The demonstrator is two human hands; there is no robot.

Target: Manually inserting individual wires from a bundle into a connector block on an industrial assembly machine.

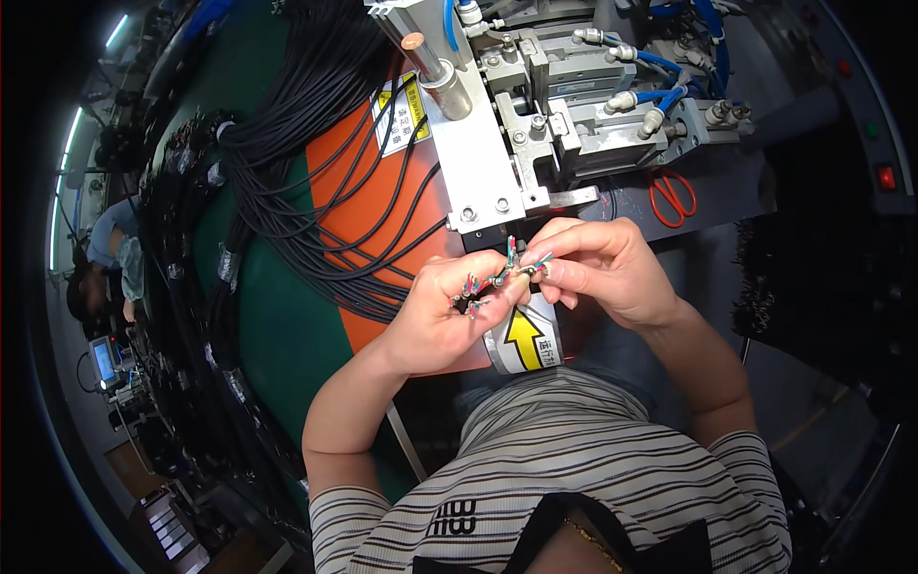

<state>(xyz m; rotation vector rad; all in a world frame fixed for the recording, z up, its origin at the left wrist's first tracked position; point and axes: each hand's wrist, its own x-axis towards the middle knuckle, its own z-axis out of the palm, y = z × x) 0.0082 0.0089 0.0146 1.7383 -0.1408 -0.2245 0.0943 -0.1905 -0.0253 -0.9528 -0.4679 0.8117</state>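
My left hand is closed around several black cables, whose stripped ends show thin coloured wires in red, green and white between the fingers. Close beside it, my right hand pinches the fanned wire ends of one cable between thumb and fingertips. Both hands meet just in front of the metal machine. From the left hand the black cables run back to a large bundle at the upper left. Where the fingers wrap round the cables, their jackets are mostly hidden.
A metal clamping machine with blue air hoses stands ahead, its white plate close to my hands. Red-handled scissors lie to its right. Below my hands is a yellow arrow label. Bundled black cables cover the green surface at left.
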